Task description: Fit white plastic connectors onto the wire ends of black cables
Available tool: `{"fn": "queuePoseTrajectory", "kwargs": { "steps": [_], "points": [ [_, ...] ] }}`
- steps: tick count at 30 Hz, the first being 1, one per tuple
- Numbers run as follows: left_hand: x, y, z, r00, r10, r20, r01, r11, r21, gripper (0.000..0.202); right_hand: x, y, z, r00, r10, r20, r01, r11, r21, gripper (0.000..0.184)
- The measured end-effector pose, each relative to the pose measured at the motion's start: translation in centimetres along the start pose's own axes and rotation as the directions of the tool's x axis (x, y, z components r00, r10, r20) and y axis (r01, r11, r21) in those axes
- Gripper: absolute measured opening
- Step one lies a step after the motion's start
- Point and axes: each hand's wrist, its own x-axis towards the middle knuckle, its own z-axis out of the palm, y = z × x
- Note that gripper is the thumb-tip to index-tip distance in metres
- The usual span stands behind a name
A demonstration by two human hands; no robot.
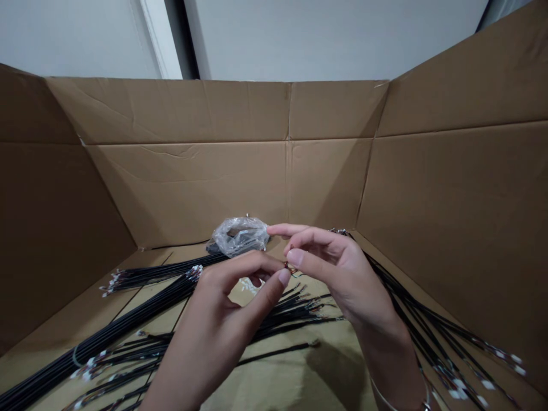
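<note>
My left hand and my right hand meet in the middle, fingertips pinched together on the end of a thin wire with a small dark tip. Both hands hover above a loose fan of black cables lying on the cardboard surface. A long bundle of black cables with white connectors runs diagonally at the left, under my left forearm. More black cables trail along the right, behind my right wrist.
Tall cardboard walls enclose the work area on three sides. A crumpled clear plastic bag with dark parts inside sits at the back centre. A few small white pieces lie below it.
</note>
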Motion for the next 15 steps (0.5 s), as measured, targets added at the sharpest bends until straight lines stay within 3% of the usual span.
{"fn": "queuePoseTrajectory", "kwargs": {
  "steps": [6, 15],
  "points": [
    [-0.06, 0.17, -0.06, 1.0, -0.01, -0.014, 0.01, 1.0, -0.009, 0.021, 0.13, 0.22, 0.06, 0.999, 0.053, -0.002, -0.052, 0.99, 0.132, 0.008],
    [-0.07, 0.49, 0.54, 0.999, -0.04, -0.025, 0.037, 0.993, -0.115, 0.009, -0.44, 0.17, -0.06, 0.997, -0.02, -0.07, 0.021, 1.0, 0.009, 0.01]
  ]
}}
